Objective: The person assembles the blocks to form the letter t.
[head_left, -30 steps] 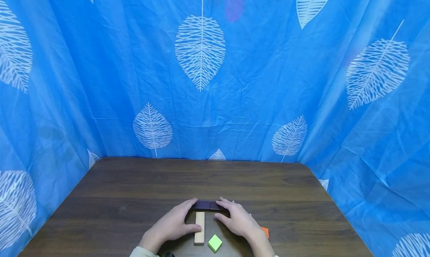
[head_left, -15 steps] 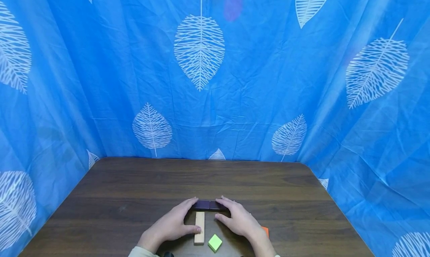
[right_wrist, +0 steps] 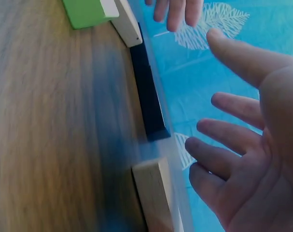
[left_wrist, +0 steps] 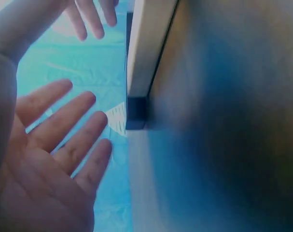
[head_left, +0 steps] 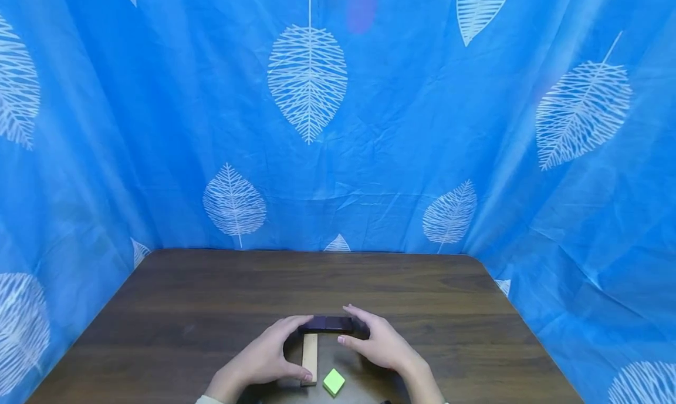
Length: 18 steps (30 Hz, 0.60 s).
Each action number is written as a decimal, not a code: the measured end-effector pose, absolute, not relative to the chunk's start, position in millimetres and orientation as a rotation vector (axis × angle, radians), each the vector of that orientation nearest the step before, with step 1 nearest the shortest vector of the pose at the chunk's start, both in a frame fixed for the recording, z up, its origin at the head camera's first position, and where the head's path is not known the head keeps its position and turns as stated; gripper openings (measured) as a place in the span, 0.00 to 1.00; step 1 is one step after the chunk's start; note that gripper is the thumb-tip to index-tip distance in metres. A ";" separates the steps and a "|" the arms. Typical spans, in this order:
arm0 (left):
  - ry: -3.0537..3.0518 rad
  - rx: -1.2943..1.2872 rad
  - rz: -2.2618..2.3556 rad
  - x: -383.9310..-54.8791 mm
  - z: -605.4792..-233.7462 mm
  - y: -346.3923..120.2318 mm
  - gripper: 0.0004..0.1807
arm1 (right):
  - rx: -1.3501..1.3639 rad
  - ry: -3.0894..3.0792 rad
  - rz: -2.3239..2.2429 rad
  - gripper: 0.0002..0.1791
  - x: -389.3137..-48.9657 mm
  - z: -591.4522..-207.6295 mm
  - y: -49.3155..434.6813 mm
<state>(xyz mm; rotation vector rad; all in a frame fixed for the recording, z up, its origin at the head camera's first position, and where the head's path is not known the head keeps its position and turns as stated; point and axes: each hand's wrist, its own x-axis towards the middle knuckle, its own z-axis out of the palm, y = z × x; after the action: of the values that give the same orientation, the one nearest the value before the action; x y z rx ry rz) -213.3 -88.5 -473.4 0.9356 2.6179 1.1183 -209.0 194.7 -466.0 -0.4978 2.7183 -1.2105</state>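
Observation:
Two dark blocks lie end to end across the table, the left one (head_left: 314, 323) meeting the right one (head_left: 339, 325). A pale wooden block (head_left: 310, 354) runs from them toward the person, and a lime-green cube (head_left: 334, 381) sits to its right. My left hand (head_left: 261, 354) is around the left corner, its thumb overlapping the pale block's near end in the head view; its fingers are straight in the left wrist view. My right hand (head_left: 388, 345) is spread beside the right dark block's end, holding nothing. Another pale block (right_wrist: 158, 195) shows below it in the right wrist view.
The brown wood-grain table (head_left: 211, 286) reaches back to a blue curtain (head_left: 369, 128) with white leaf prints, which also hangs along both sides.
Both hands have loosened: the right fingers have come away from the dark block's end, and the left thumb has slid nearer along the pale block. The orange piece by the right wrist is now hidden.

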 end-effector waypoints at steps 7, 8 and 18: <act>2.591 0.967 1.137 -199.2 -473.0 -91.1 0.50 | -0.478 2.683 -1.269 0.41 -203.3 -465.0 209.1; 2.577 0.983 1.142 -198.5 -473.4 -91.7 0.48 | -0.481 2.683 -1.273 0.42 -203.1 -465.0 210.3; 2.497 0.942 1.275 -197.2 -485.7 -86.2 0.44 | -0.481 2.687 -1.284 0.46 -199.2 -468.2 218.1</act>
<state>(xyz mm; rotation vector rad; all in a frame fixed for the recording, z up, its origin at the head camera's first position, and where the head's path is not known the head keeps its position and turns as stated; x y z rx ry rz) -197.2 -86.2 -485.7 0.9416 2.4970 1.2748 -199.2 218.1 -468.2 -0.4807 2.6868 -1.2845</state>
